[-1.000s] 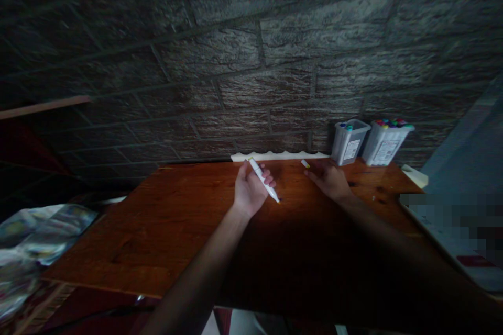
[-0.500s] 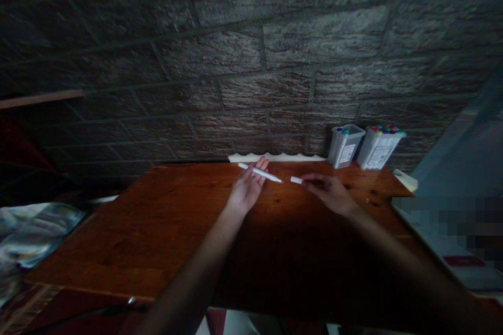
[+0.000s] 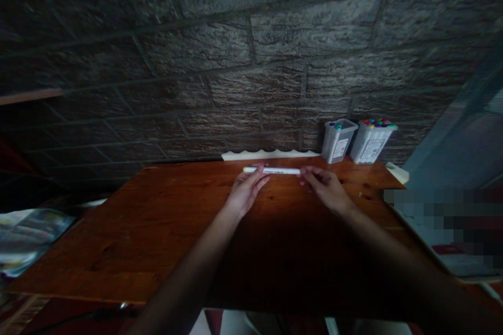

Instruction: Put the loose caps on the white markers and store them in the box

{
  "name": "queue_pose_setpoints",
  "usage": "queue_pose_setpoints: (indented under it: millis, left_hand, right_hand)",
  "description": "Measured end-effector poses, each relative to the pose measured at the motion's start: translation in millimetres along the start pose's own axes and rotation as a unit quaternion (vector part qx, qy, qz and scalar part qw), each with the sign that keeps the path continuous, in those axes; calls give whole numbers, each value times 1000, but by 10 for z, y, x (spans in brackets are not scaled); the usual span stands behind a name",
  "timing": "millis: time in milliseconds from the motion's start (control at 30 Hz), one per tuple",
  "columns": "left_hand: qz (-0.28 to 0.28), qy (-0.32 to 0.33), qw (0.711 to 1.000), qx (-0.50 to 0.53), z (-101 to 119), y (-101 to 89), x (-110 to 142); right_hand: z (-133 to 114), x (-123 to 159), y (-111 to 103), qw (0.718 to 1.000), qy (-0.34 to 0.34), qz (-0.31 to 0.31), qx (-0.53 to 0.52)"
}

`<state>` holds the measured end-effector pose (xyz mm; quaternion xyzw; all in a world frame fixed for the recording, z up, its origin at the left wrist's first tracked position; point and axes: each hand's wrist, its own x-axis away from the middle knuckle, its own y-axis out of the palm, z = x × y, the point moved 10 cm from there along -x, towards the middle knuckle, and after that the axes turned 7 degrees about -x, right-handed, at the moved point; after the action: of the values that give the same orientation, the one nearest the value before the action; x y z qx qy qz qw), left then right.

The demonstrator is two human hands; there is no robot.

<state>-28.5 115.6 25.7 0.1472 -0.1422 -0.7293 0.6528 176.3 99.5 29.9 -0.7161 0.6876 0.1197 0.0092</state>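
Observation:
A white marker [image 3: 281, 170] with a yellowish left end lies level between my two hands, above the wooden table. My left hand [image 3: 245, 188] pinches it near the left end, thumb on top. At the right end, the fingertips of my right hand [image 3: 324, 186] are closed on the white cap, which now sits on the marker in one line with the barrel. Small dark print shows along the barrel.
Two clear plastic tubs stand at the table's back right: one tub [image 3: 338, 141] with a few markers, another tub [image 3: 371, 144] packed with several colourful ones. A white wavy-edged strip [image 3: 271, 155] runs along the brick wall [image 3: 236, 84]. Plastic-wrapped stuff [image 3: 33, 235] lies left of the table [image 3: 157, 230].
The cap in my right hand has met the marker's bare tip, closing the gap. The marker has turned from slanted to level, and my left fingers have closed round it.

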Motion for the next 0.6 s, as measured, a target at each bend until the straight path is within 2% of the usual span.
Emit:
queue_pose_setpoints:
  millis: [67, 133, 233, 400, 533, 600]
  left_hand:
    - [-8, -12, 999, -48, -45, 12, 12]
    - [-41, -12, 994, -97, -92, 96, 41]
    - [-87, 18, 980, -179, -138, 253, 101]
    - [-103, 85, 958, -252, -152, 391, 159]
    - [-130, 87, 952, -264, -211, 485, 189]
    - [-128, 94, 948, -277, -196, 500, 197]
  right_hand:
    - [-32, -10, -59, 999, 4, 18, -48]
    - [-54, -12, -70, 994, 8, 23, -102]
    - [-95, 0, 9, 990, -2, -2, -142]
    - [-145, 43, 120, 996, -29, -34, -83]
    - [-124, 58, 215, 997, -31, -73, -24]
    - [-117, 44, 221, 996, -38, -77, -28]
